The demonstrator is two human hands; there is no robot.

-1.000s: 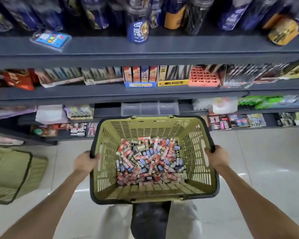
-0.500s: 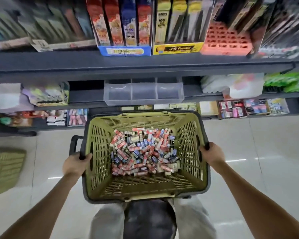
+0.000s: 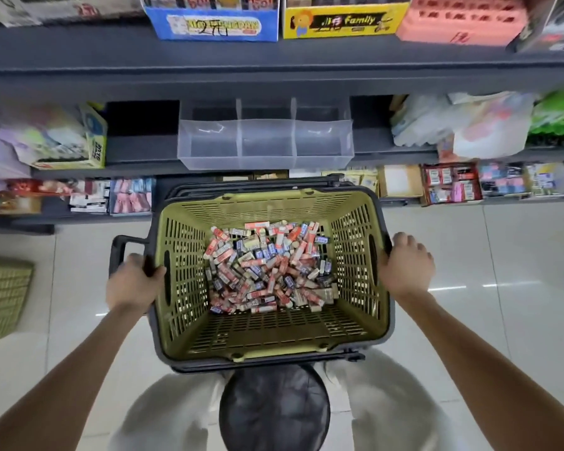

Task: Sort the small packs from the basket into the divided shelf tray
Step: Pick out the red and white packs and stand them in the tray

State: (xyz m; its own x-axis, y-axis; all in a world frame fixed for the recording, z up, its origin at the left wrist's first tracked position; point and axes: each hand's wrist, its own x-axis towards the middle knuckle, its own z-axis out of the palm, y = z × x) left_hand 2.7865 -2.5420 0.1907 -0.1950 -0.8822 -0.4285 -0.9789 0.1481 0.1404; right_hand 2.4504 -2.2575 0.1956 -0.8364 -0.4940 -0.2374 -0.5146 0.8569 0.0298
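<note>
Down in front of the shelving, seen from the head camera, a person holds an olive-green basket point(image 3: 352, 255) out at about waist height, one hand on each side. The left hand point(image 3: 132, 283) curls round the dark rim on the basket's left edge, just beside a black handle point(image 3: 118, 252) that juts outward. The right hand point(image 3: 404, 265) grips the rim on the opposite side, knuckles up and fingers wrapped over the edge. Heaped on the basket's floor toward its far side lie the small packs point(image 3: 267, 268), a jumble of red, blue and cream wrappers. Directly beyond the basket, on a dark shelf point(image 3: 274, 70), sits the clear divided tray point(image 3: 264, 161), two partitions splitting it into three compartments side by side. Above it stand a blue display box point(image 3: 212, 24) and a yellow display box point(image 3: 342, 22). Off to the left, a second olive basket point(image 3: 4, 294) rests on the pale tiled floor point(image 3: 502, 255).
</note>
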